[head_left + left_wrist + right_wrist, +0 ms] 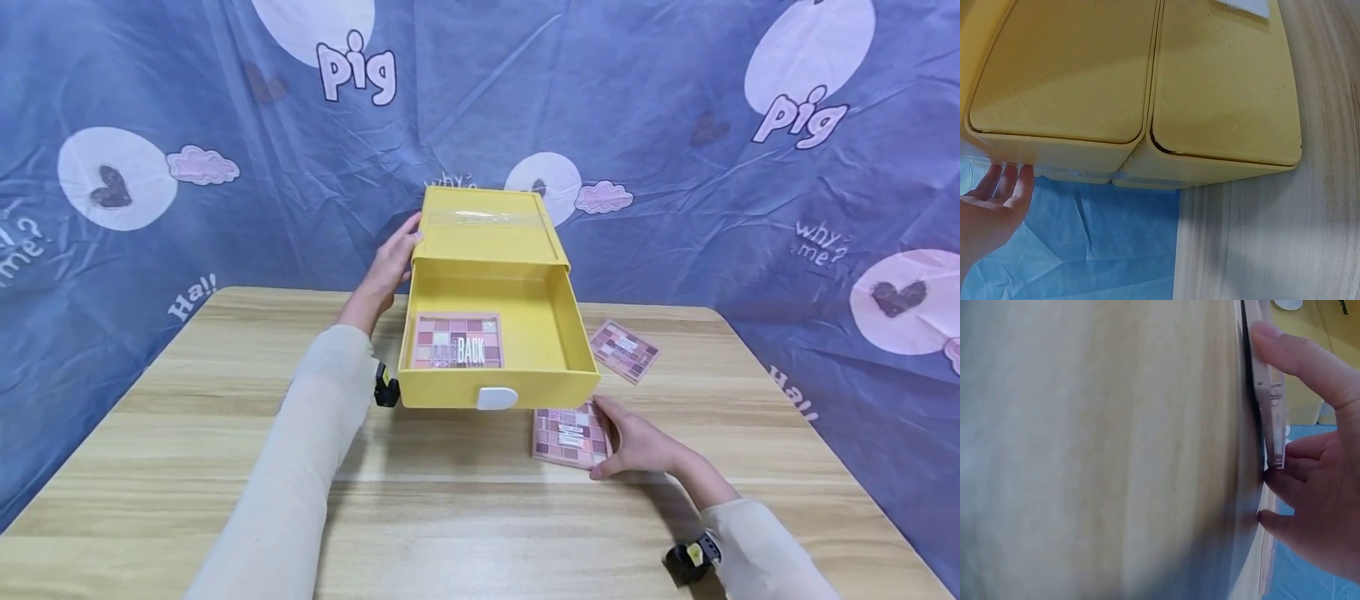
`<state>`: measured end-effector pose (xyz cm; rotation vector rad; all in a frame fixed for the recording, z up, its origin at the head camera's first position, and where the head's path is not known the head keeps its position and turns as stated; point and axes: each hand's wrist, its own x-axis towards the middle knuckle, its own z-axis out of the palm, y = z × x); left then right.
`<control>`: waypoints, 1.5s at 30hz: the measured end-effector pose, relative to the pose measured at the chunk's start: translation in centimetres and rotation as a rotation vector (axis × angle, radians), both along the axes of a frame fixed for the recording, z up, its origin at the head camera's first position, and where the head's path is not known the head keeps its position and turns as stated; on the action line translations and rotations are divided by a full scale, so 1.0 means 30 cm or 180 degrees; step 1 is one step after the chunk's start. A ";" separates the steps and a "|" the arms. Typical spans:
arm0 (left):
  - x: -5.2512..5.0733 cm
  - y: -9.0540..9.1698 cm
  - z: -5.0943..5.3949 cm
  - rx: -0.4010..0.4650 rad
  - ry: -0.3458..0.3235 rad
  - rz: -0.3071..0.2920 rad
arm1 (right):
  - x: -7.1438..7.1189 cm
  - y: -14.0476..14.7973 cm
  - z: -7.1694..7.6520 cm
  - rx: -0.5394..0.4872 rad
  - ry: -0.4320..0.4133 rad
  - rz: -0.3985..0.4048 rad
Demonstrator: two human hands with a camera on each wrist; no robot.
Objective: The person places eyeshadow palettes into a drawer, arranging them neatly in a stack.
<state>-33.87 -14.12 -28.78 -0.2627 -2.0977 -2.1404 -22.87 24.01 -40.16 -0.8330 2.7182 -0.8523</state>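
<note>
A yellow drawer box point(487, 223) has its top drawer point(442, 389) pulled out, with a pink makeup palette point(459, 340) lying at the drawer's left. My left hand point(390, 267) touches the box's left side; in the left wrist view its fingers point(1007, 184) lie fairly straight against the yellow wall point(1054, 153). In front of the drawer's right corner, my right hand point(637, 442) grips a second palette point(572, 435) by its right side, thumb on the near edge. The right wrist view shows the thumb and fingers of the right hand point(1316, 469) around that palette point(1272, 415), close to the tabletop.
A third palette point(625, 350) lies on the wooden table point(450, 533), right of the drawer. Blue printed cloth point(660, 217) hangs behind the table. The open drawer juts out above the tabletop, with a white handle point(497, 398) on its front.
</note>
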 end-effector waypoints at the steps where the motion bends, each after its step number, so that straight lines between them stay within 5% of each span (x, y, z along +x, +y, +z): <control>1: -0.001 0.001 0.000 -0.0007 -0.0002 -0.0002 | 0.001 0.002 0.001 -0.0022 0.0005 -0.0029; 21: -0.004 0.003 0.000 0.0005 -0.0034 0.0039 | 0.020 0.085 0.057 -0.0183 -0.0203 -0.0488; 33: -0.003 0.003 0.000 -0.0025 -0.0016 0.0041 | -0.011 0.148 0.155 -0.0190 -0.0054 -0.0667; 45: 0.000 0.002 0.000 -0.0068 0.0010 0.0029 | -0.049 0.166 0.317 -0.0205 -0.0001 -0.0676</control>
